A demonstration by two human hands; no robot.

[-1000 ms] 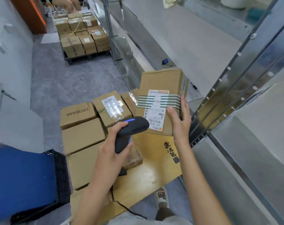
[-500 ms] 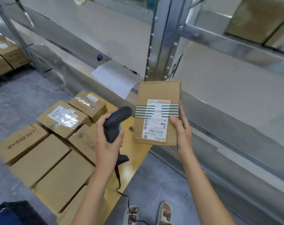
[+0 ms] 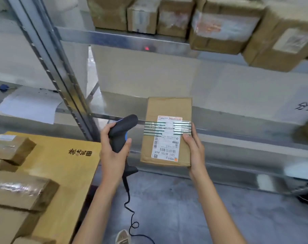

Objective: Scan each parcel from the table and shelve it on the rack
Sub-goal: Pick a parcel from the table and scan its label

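My right hand grips a flat cardboard parcel by its right edge, white label and green-striped tape facing me. It is held in front of the metal rack, level with the lower shelf. My left hand grips a black corded barcode scanner just left of the parcel, its head tilted up toward the rack. A red scanner dot shows on the upper shelf beam. Several parcels lie on the table at the lower left.
Several cardboard boxes fill the upper shelf. A slanted rack upright stands left of my hands. A sheet of paper lies on a shelf at the left. The scanner cable hangs to the grey floor near my foot.
My view has swung right and up, from the table to the rack's shelves. The parcel and scanner stay in my hands, now in front of the rack. The scanner head points upward at the beam.
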